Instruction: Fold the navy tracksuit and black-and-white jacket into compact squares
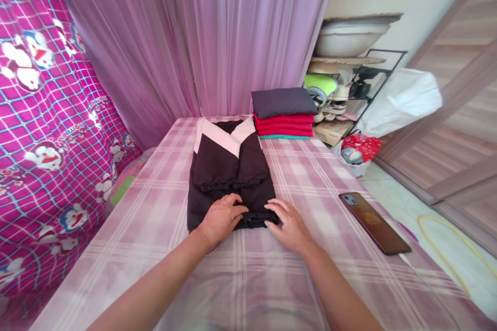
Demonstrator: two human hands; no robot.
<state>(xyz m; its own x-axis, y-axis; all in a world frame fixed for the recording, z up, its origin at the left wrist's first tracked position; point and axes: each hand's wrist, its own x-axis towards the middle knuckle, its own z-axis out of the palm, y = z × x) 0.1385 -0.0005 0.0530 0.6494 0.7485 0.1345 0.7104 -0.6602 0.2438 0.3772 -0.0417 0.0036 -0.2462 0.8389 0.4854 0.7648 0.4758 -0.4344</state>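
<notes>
A dark jacket with pale pink shoulder panels lies on the checked bed cover, its sleeves folded inward over the body. My left hand grips the near hem close to its middle, thumb and fingers closed on the fabric. At the right end of that hem, my right hand pinches the jacket's corner, where the edge looks slightly rolled up. Part of the hem between and beneath the fingers is hidden.
Folded clothes, dark grey over red and teal, are stacked at the far right. A brown phone with a cable lies near the right edge. Beyond stand a shoe rack and a white bag. Purple curtains hang behind the bed.
</notes>
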